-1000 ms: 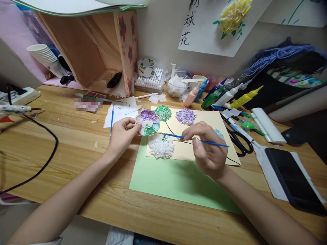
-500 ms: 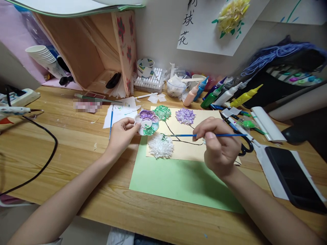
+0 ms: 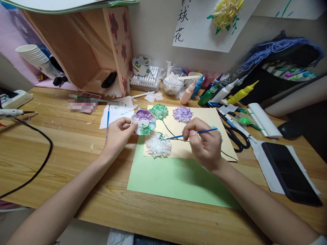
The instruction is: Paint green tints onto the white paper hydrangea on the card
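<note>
My left hand (image 3: pixel 119 133) grips a flower-shaped paint palette (image 3: pixel 143 122) by its edge; purple, green and teal paint lie in its wells. In my right hand (image 3: pixel 204 144) is a thin blue paintbrush (image 3: pixel 178 136), its tip at the white paper flower (image 3: pixel 158 145), where a little green shows on the top. That flower is on a cream sheet (image 3: pixel 204 115) over a green sheet (image 3: pixel 178 180). A green flower (image 3: pixel 159 111) and a purple flower (image 3: pixel 182 114) stand higher on the cream sheet, with black drawn stems. A blue one is partly hidden behind my right hand.
Paint bottles (image 3: pixel 211 93), a pack of white markers (image 3: pixel 146 80) and a cup of paper bits (image 3: pixel 173 84) line the back. Black scissors (image 3: pixel 237 136) and a phone (image 3: pixel 291 173) lie at right. A second brush (image 3: pixel 107 119) rests at left, near a glue gun (image 3: pixel 12 113) with its cable.
My right hand has moved left and slightly down, and the brush is now tilted with its tip lower on the white flower. More green shows there. The left hand still holds the palette.
</note>
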`<state>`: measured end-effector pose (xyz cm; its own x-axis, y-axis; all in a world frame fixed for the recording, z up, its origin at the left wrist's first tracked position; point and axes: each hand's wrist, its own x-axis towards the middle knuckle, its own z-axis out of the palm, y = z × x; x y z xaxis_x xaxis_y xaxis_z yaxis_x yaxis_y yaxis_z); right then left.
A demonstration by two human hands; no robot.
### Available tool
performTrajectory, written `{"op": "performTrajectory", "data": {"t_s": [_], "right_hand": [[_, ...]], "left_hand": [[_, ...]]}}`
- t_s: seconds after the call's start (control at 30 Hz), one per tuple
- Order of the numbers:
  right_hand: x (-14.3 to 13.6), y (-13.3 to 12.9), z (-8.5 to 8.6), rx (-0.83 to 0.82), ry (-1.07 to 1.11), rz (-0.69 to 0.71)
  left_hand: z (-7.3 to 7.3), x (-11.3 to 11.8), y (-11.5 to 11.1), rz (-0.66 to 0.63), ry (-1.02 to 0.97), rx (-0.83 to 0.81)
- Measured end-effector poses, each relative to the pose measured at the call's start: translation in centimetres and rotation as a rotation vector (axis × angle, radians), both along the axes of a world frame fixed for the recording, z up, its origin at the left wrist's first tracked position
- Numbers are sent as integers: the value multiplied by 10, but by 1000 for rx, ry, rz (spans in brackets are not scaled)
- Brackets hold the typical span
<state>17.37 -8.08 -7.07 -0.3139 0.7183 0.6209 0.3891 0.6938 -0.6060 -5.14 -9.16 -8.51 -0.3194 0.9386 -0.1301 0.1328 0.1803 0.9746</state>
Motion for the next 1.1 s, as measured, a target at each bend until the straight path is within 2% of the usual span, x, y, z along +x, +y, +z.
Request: {"op": "performTrajectory", "data": {"t_s": [0.97,1.1], "right_hand": [[-1,-1,5,59,-69,48],[1,-2,7,43,-18,39]], "left_hand": [[4,2,-1,22,-1,-1],[3,2,0,21,-15,-4]]}}
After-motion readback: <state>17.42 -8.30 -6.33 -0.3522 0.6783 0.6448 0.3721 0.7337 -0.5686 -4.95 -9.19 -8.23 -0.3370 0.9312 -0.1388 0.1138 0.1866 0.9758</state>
